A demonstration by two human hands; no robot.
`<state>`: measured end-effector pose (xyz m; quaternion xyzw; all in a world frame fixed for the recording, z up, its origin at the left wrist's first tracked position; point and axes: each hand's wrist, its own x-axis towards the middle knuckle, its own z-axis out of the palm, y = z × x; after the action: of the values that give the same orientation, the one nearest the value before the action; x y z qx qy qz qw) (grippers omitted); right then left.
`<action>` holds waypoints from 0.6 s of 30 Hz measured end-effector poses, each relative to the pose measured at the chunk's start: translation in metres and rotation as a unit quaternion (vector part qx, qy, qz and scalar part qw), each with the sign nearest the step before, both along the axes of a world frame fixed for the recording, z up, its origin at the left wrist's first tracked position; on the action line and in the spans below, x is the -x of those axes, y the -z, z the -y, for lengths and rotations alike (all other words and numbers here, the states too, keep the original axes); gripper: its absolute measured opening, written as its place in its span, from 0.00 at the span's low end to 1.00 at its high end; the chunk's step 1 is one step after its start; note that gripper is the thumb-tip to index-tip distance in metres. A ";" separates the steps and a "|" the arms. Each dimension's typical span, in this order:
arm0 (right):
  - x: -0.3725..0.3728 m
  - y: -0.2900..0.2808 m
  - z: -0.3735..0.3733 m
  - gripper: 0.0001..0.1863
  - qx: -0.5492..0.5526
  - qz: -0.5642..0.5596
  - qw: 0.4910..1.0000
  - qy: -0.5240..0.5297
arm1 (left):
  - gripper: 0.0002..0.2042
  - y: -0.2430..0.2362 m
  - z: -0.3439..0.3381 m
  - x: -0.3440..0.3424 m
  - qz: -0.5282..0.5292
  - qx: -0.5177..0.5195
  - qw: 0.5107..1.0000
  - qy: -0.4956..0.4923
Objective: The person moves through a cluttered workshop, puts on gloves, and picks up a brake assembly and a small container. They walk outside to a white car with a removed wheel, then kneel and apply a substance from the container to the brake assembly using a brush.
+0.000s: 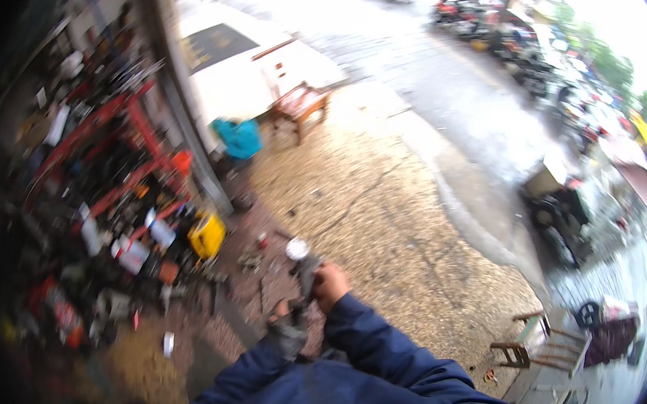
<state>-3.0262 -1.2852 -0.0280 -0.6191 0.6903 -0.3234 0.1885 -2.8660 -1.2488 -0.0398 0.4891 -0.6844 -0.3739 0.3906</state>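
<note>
My right hand (331, 283) is closed on a grey item (305, 277), perhaps cloth or a glove, just below a white round object (296, 248); I cannot tell if that object is held. My left hand (287, 328), partly covered in grey material, is just below and left of my right hand, fingers curled, what they hold unclear. Small dark parts and tools (250, 260) lie on the reddish floor (238, 318) around my hands.
Left, a red metal rack (118, 110) among piled parts, bottles and a yellow container (207, 234). Ahead, a doorpost (217, 192), teal object (236, 138) and wooden chair (300, 112). Right, speckled pavement (385, 208), another chair (539, 343) and a dark vehicle (563, 221). Parked scooters (532, 62) line the road.
</note>
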 end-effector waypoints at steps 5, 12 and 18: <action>-0.035 0.029 0.003 0.13 -0.193 0.185 0.962 -0.050 | 0.19 -0.009 0.056 -0.017 0.001 0.076 0.989 -0.130; -0.005 -0.012 0.063 0.14 -0.063 0.173 0.966 -0.183 | 0.10 -0.058 0.034 -0.011 0.068 0.247 0.956 0.141; -0.001 -0.068 0.068 0.16 0.276 -0.185 0.920 -0.207 | 0.07 -0.092 0.045 -0.025 0.076 0.380 0.908 0.159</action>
<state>-3.0254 -1.3533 0.0398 -0.8246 0.4523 -0.3347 -0.0582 -2.8409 -1.2936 0.0519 0.2157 -0.8709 -0.1043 0.4290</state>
